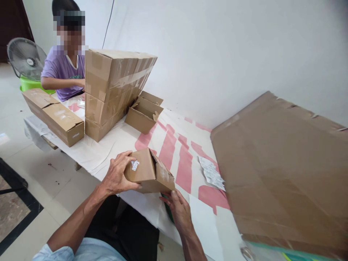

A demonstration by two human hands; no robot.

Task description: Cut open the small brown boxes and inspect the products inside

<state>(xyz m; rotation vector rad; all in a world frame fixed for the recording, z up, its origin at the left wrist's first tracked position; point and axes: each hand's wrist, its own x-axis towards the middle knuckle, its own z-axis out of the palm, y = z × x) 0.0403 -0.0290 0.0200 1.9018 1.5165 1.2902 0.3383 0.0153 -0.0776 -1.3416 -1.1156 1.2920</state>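
A small brown cardboard box [144, 177] is tilted above the near edge of the table. My left hand [116, 174] grips its left end, thumb below and fingers over the top, beside a small white-and-blue sticker [135, 165]. At the box's lower right corner, my right hand [178, 206] pinches the edge with thumb and fingertips; part of its grip is hidden. Along the near right side of the box, a flap edge stands slightly raised. Something dark green [168, 212] shows behind my right hand, too covered to name.
Stacked taped cartons [108, 90] stand on the table, with an open empty box [143, 114] beside them and a long box [56, 116] to the left. A large cardboard sheet [282, 174] rises at right. Printed paper [210, 172] lies nearby. Another person [65, 69] is behind the cartons.
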